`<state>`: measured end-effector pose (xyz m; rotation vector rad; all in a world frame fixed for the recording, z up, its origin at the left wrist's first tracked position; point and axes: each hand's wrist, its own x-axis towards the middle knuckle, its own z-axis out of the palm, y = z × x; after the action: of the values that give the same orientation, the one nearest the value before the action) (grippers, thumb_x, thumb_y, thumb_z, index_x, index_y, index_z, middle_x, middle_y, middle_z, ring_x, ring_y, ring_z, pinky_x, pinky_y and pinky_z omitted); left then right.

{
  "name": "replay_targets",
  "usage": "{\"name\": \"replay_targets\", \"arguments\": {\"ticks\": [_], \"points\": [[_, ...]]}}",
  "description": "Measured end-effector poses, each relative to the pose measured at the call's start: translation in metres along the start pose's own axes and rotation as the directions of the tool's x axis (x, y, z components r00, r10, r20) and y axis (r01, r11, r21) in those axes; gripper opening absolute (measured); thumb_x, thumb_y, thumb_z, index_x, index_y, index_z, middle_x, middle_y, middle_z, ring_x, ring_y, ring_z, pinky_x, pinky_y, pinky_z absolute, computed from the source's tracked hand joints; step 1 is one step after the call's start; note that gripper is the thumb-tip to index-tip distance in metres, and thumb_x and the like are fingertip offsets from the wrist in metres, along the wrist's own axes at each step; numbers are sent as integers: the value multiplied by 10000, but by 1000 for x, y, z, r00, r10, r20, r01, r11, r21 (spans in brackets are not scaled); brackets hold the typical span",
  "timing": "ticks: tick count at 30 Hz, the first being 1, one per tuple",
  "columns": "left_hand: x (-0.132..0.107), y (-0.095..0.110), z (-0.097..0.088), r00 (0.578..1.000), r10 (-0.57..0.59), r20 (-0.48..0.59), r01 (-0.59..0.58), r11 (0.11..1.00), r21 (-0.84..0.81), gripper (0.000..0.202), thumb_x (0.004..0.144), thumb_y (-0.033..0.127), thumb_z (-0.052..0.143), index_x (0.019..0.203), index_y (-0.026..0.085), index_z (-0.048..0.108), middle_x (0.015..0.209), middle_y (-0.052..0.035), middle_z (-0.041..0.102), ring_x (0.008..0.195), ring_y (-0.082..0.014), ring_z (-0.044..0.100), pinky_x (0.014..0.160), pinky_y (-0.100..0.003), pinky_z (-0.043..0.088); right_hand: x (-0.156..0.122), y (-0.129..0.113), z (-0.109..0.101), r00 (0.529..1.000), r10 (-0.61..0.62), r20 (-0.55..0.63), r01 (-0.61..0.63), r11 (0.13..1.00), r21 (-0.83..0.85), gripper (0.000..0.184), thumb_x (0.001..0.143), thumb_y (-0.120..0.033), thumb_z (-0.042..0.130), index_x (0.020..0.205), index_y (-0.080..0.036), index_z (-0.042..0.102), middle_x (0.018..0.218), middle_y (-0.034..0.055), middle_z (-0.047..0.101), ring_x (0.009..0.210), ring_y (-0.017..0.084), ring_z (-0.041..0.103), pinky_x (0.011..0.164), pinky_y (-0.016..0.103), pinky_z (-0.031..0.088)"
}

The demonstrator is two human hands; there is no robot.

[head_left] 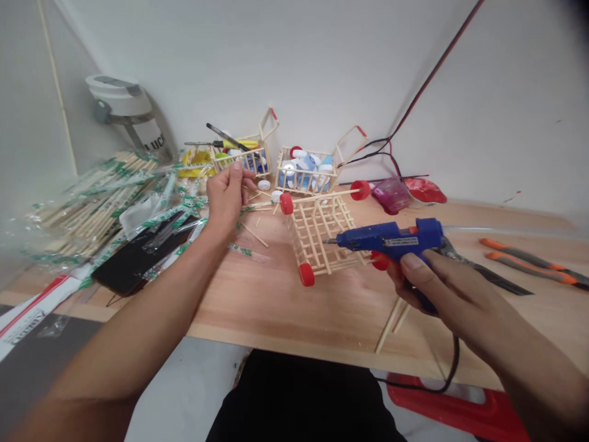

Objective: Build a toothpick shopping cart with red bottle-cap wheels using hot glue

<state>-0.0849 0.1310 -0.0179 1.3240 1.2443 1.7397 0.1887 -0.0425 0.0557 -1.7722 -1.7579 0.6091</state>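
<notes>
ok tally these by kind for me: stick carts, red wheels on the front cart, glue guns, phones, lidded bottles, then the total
Stick carts: 3
Red wheels on the front cart: 4
Glue gun: 1
Phone: 1
Lidded bottle: 1
Total: 10

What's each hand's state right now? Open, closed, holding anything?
Left hand: fingers partly curled; can't tell whether it holds anything.
Right hand: closed around the blue glue gun.
</notes>
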Motion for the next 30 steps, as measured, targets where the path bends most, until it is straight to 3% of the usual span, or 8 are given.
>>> {"name": "replay_targets", "arguments": {"ticks": [5,11,21,30], "points": [[0,-3,0,1000,28,7,-28,1000,2,470,906,587,518,747,177,684,603,2,631,375,-41,408,373,-200,266,9,28,2,988,3,151,-12,998,54,531,924,-680,362,653,-227,421,553,-13,476,509,143,438,496,288,318],[0,-2,1,1000,19,8,-19,1000,-3,516,890,633,503,736,174,680,604,-14,616,385,-50,394,367,-212,269,8,30,6,997,3,74,-6,1000,31,508,930,-649,381,627,-242,368,511,-25,448,478,135,396,467,280,291],[0,-3,1,1000,10,18,-11,1000,18,507,886,636,510,734,184,682,608,-5,627,385,-54,410,370,-212,270,10,36,9,996,4,91,-3,1000,-8,522,943,-658,345,637,-234,344,518,-37,440,494,124,402,513,293,286],[0,-1,1,1000,7,12,-7,1000,25,489,879,621,533,740,177,682,603,6,621,386,-45,411,377,-197,278,11,37,13,999,-43,31,44,999,-22,525,941,-664,333,632,-239,343,499,-43,425,464,115,373,478,289,264]]}}
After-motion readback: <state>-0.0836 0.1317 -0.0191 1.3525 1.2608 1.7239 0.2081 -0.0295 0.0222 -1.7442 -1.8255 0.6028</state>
